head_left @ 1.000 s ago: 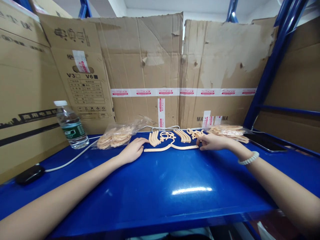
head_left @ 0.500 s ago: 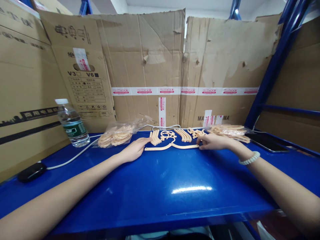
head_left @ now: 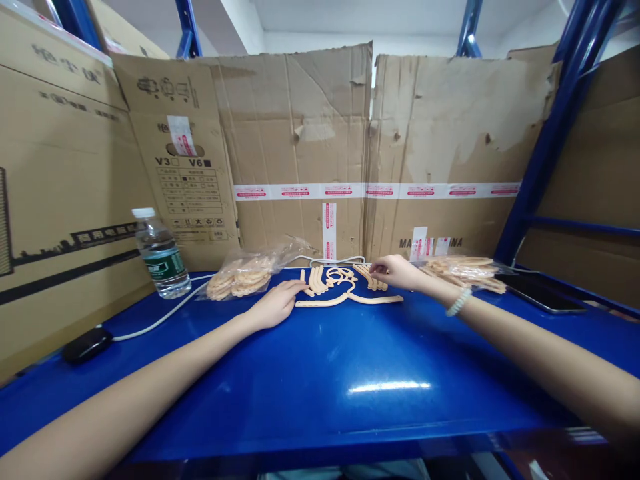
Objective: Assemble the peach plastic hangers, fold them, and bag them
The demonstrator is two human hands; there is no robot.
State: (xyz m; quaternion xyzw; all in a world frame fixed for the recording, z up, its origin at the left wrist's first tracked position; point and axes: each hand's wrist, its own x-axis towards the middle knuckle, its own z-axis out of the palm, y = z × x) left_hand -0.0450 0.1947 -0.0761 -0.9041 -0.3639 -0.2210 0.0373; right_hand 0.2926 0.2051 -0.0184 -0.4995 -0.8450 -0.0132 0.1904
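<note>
Beige curved strips lie in two groups, a left group [head_left: 318, 280] and a right group [head_left: 369, 277]. Between them is a small heap of hook-shaped pieces [head_left: 340, 275]. In front, two strips and a hook lie together in the shape of a clothes hanger [head_left: 323, 304]. My left hand [head_left: 278, 303] rests on the table with its fingers stretched to the left group, touching or nearly touching it. My right hand [head_left: 394, 272] is above the right end of the pieces, fingertips pinched together by the right group. Whatever is in that pinch is hidden.
Clear plastic bags of beige pieces lie at left [head_left: 240, 277] and right [head_left: 465, 272]. A water bottle [head_left: 163, 263] and a black mouse-like object [head_left: 87, 345] with a white cable stand left. A phone [head_left: 545, 293] lies right. Cardboard [head_left: 300, 147] walls the blue table [head_left: 320, 387].
My right hand has moved up and left, from the hanger shape's right end to the right group of strips. My left hand stays by the left group. The view has tilted slightly.
</note>
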